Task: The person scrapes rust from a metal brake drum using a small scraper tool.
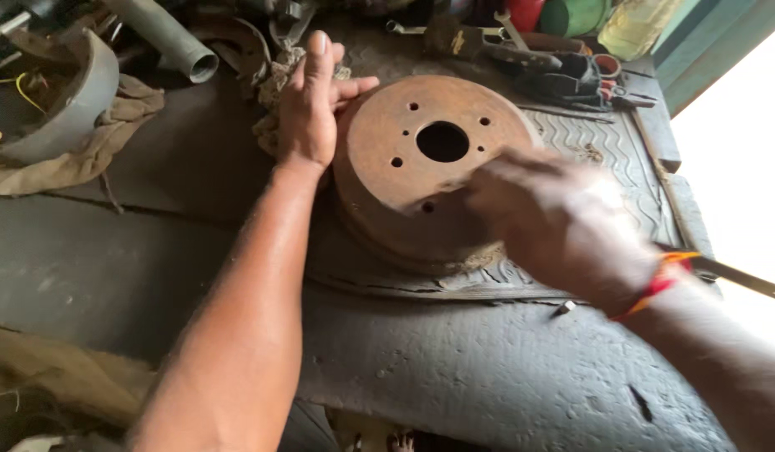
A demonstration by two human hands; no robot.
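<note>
A rusty round brake drum (421, 151) with a centre hole and several bolt holes lies tilted on a ribbed rubber mat (605, 151). My left hand (312, 105) rests flat against the drum's left rim, fingers stretched out. My right hand (555, 218) is blurred over the drum's right front edge, fingers curled toward its face. Whether it holds anything I cannot tell. A red thread band circles my right wrist.
A grey pipe (174, 38) and a curved metal part on a rag (77, 92) lie at the back left. Tools, a red and a green container (571, 15) and a plastic bottle sit at the back right. The bench edge drops off at right.
</note>
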